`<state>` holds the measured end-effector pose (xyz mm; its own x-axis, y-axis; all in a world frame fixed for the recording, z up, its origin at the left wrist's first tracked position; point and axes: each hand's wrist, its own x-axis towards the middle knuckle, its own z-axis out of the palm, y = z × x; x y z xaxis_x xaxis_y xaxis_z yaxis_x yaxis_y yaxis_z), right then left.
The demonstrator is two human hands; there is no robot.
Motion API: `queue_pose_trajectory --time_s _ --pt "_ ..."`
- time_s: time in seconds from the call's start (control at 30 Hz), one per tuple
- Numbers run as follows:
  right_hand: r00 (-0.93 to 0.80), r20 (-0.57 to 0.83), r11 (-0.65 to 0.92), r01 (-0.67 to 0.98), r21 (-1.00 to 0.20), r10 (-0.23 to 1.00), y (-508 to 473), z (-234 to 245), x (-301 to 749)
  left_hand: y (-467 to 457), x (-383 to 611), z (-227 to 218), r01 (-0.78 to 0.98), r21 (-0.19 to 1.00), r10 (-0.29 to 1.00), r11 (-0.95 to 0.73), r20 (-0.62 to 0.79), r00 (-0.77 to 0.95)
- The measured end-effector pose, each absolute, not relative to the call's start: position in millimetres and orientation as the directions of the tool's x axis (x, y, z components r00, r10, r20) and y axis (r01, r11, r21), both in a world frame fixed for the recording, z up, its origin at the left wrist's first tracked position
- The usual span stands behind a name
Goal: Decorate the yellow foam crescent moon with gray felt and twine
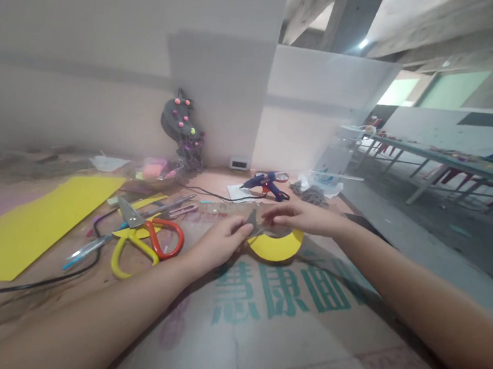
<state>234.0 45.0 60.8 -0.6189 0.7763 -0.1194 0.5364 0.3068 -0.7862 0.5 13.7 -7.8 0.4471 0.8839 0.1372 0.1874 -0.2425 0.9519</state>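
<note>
My left hand [221, 242] pinches the left edge of a yellow crescent-shaped paper piece [276, 247] lying on the cardboard-covered table [283, 341]. My right hand [298, 216] rests over the top of the same piece, fingers bent and pointing left, pressing a small grey thing I cannot make out against it. A clear ruler [221, 208] lies just beyond my fingers.
Scissors with one orange and one yellow handle [146, 237] lie left of my left hand, beside a blue pen [87, 248] and a black cable [20, 285]. A large yellow sheet [26, 223] lies at far left. A blue glue gun [266, 185] and a dark beaded ornament [182, 128] sit near the wall.
</note>
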Motion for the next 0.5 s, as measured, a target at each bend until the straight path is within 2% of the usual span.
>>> queue_pose_trajectory --time_s 0.07,0.13,0.27,0.37,0.5 --pt "-0.674 -0.208 0.128 0.414 -0.901 0.709 50.2 50.9 240.7 13.4 -0.2 -9.7 0.159 0.969 0.874 -0.189 0.092 0.476" --pt "-0.705 -0.212 -0.017 0.273 -0.962 0.676 52.5 42.2 241.6 13.1 -0.5 -10.4 0.14 0.976 0.864 -0.164 0.074 0.498" --pt "-0.733 -0.15 -0.124 0.09 -0.988 0.663 46.6 30.2 229.8 12.1 0.0 -8.9 0.137 0.977 0.867 -0.163 0.076 0.493" --pt "-0.724 -0.196 -0.144 0.133 -0.98 0.662 39.6 30.0 220.1 11.2 0.2 -7.3 0.124 0.983 0.877 -0.137 0.062 0.477" --pt "-0.662 -0.285 -0.013 0.385 -0.923 0.693 37.3 47.4 223.3 11.0 -0.7 -5.9 0.192 0.957 0.892 -0.215 0.113 0.437"
